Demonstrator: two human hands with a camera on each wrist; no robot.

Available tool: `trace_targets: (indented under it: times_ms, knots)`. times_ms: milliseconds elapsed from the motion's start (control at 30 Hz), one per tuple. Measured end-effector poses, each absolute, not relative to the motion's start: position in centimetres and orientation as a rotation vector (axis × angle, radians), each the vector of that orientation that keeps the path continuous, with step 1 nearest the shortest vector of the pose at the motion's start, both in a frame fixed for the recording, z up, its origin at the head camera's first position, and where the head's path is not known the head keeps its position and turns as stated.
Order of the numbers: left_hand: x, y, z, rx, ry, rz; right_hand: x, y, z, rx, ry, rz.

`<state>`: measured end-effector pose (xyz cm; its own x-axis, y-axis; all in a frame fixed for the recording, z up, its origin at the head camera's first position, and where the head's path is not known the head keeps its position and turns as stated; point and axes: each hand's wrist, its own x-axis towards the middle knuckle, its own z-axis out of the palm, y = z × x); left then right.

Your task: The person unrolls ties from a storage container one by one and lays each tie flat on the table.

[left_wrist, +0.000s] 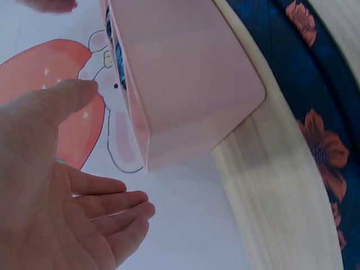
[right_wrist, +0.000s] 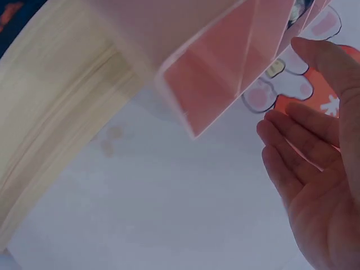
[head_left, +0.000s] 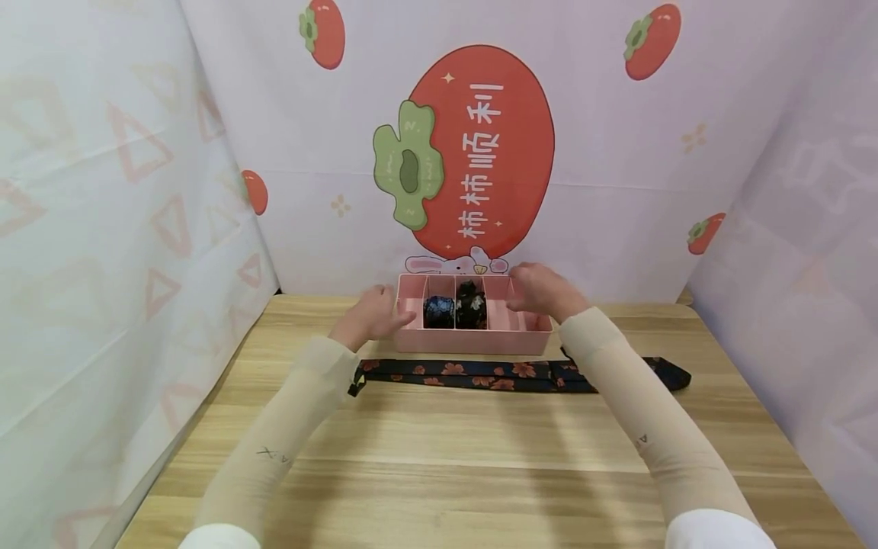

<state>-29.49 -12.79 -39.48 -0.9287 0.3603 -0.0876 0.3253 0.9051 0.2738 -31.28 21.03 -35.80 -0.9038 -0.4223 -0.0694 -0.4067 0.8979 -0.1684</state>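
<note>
A pink divided box (head_left: 473, 342) stands near the back of the table. One of its compartments holds a rolled dark blue necktie (head_left: 439, 313), and the compartment to the right holds a rolled black floral necktie (head_left: 471, 306). My left hand (head_left: 376, 311) is by the box's left end, fingers extended and thumb apart, holding nothing. By the right end is my right hand (head_left: 546, 292), overlapping the box in the head view; its wrist view shows a bare palm with fingers loosely extended. A navy necktie with orange flowers (head_left: 473, 375) lies lengthwise in front of the box, partly hidden by my right forearm.
The wooden table (head_left: 439, 473) stretches toward me from the box. Behind the box rises a white backdrop (head_left: 604, 229) printed with persimmons and a rabbit. Patterned cloth walls (head_left: 123, 252) close off both sides.
</note>
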Motion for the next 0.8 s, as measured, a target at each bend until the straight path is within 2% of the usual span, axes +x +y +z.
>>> trace_targets:
  times_ms: [267, 500, 800]
  knots:
    - [-29.2, -11.3, -41.7, 0.481, 2.965, 0.481, -32.6, 17.1, -36.1, -0.833, 2.938, -0.136]
    - [-28.9, -11.0, -43.1, 0.488, 2.972, 0.339, -33.5, 14.4, -37.7, -0.78, 2.892, -0.087]
    - [-28.6, -10.7, -44.0, 0.479, 2.989, 0.385, -33.8, 13.0, -39.8, -0.787, 2.885, 0.094]
